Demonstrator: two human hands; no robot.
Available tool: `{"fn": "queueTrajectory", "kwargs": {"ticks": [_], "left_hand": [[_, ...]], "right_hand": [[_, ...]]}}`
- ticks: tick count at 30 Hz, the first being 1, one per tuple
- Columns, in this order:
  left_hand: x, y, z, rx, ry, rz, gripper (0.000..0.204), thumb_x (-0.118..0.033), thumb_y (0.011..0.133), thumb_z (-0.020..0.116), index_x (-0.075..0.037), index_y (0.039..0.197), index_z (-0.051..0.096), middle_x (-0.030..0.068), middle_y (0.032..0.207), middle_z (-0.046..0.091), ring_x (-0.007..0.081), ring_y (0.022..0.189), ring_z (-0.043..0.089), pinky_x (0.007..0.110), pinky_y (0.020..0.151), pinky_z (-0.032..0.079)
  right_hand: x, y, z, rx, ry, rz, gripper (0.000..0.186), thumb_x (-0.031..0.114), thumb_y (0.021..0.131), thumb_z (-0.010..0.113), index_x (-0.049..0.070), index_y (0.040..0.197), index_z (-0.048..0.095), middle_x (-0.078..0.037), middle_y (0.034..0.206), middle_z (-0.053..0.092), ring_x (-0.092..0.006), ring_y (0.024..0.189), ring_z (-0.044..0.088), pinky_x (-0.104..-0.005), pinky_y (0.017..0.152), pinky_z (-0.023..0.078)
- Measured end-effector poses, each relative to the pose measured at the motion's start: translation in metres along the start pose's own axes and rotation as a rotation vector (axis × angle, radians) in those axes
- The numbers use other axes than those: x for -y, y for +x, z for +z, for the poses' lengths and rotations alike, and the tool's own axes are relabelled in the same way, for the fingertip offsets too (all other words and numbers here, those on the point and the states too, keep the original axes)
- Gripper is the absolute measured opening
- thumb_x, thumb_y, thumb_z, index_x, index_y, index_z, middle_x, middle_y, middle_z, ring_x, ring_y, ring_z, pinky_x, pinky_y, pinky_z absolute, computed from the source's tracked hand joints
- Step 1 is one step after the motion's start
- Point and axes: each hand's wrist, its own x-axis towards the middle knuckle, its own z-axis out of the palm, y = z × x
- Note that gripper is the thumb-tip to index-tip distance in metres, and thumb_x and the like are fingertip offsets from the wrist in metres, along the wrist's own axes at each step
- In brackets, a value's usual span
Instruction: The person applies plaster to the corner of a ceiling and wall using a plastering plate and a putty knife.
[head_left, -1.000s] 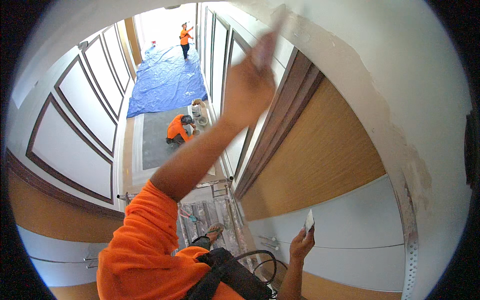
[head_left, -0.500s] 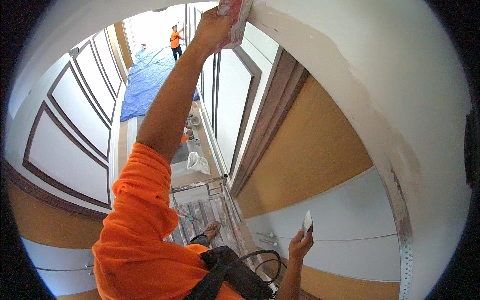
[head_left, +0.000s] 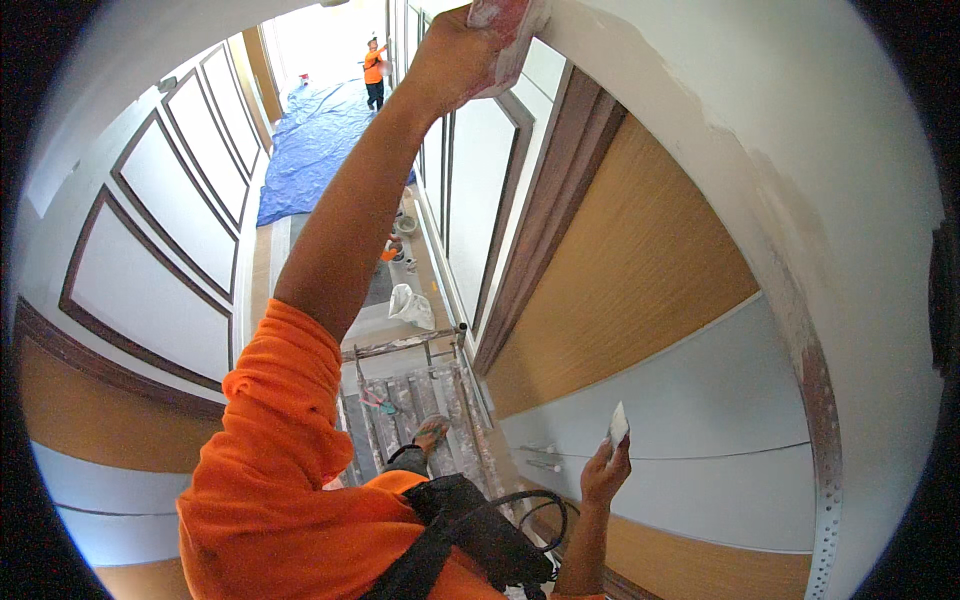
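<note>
My left arm, in an orange sleeve, is stretched up to the top of the view. My left hand (head_left: 452, 62) is closed round a flat red plate (head_left: 503, 30) smeared with white filler. The plate is up against the edge of the white wall band (head_left: 610, 40), whose lower edge carries beige and brownish filler patches. Lower right, my right hand (head_left: 604, 470) is closed round a putty knife (head_left: 619, 425), its pale blade pointing up, apart from the wall. The knife's handle is mostly hidden by my fingers.
Below, my sandalled foot (head_left: 432, 430) stands on a paint-spattered scaffold platform (head_left: 400, 400). A white bag (head_left: 410, 306) and several small pots lie beyond it. A blue sheet (head_left: 315, 140) covers the far floor, where a co-worker (head_left: 374, 72) in orange stands. Panelled walls flank the corridor.
The view has shifted a little, so the corridor sits further right and higher. My left hand appears slightly further right with the red plate; both hands keep their hold.
</note>
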Motion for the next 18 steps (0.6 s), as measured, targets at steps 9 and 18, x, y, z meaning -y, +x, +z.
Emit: {"fn": "queueTrajectory", "kwargs": {"ticks": [9,18], "left_hand": [[-0.041,-0.049,0.020,-0.083,-0.371,0.055,0.025,-0.019,0.077,0.058,0.001,0.093,0.060,0.0107,0.078,0.062,0.0149,0.064,0.059,0.028,0.058,0.049],[-0.109,-0.104,0.028,-0.089,-0.396,0.048,0.039,-0.007,0.077,0.044,-0.008,0.114,0.057,0.0143,0.077,0.062,0.0190,0.067,0.059,0.031,0.066,0.047]], "right_hand": [[-0.006,-0.017,-0.026,0.033,0.046,0.051,0.032,0.008,0.086,0.046,-0.009,0.113,0.047,-0.027,0.108,0.054,-0.0406,0.099,0.054,-0.0403,0.084,0.044],[-0.013,-0.037,-0.058,-0.002,0.096,0.083,0.034,0.010,0.087,0.046,-0.009,0.115,0.046,-0.027,0.108,0.055,-0.0406,0.097,0.055,-0.0403,0.082,0.045]]}}
